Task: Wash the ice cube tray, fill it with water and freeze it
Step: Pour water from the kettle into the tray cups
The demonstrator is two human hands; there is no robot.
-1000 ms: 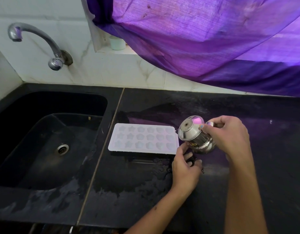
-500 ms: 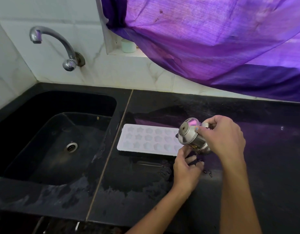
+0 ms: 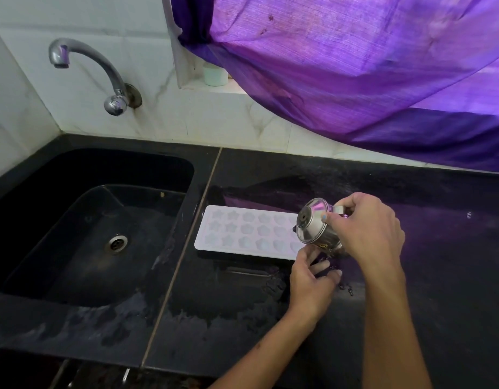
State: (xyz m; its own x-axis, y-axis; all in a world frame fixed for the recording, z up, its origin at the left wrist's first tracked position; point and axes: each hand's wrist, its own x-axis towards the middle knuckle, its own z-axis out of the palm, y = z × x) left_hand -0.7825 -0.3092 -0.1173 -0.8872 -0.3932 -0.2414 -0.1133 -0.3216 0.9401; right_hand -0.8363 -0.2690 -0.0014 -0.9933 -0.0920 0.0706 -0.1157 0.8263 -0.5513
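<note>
Fingers (image 3: 331,219) of the right hand (image 3: 369,228) are curled tight around a small steel jug (image 3: 315,227), thumb hooked at the handle, and it's tipped hard over on its side, lidded top facing the sink. That tilt says pouring: the jug hangs right over the right end of the ice cube tray (image 3: 242,233), though I can't make out any stream from here.

The left hand (image 3: 310,279) sits just below, fingers loosely spread and holding nothing, fingertips at the tray's near right corner. That looks like steadying, so the light tray doesn't skid on the wet black counter (image 3: 242,318).

The tray itself lies flat beside the sink (image 3: 82,228), star-shaped cells up, level for filling. Whether the cells hold water yet is hard to tell.

Up behind, the tap (image 3: 102,71) shows no running water, a small white cup (image 3: 214,75) rests on the ledge, and a purple curtain (image 3: 369,74) drapes over the right.

My read: washing done, filling underway, the freezer to come.
</note>
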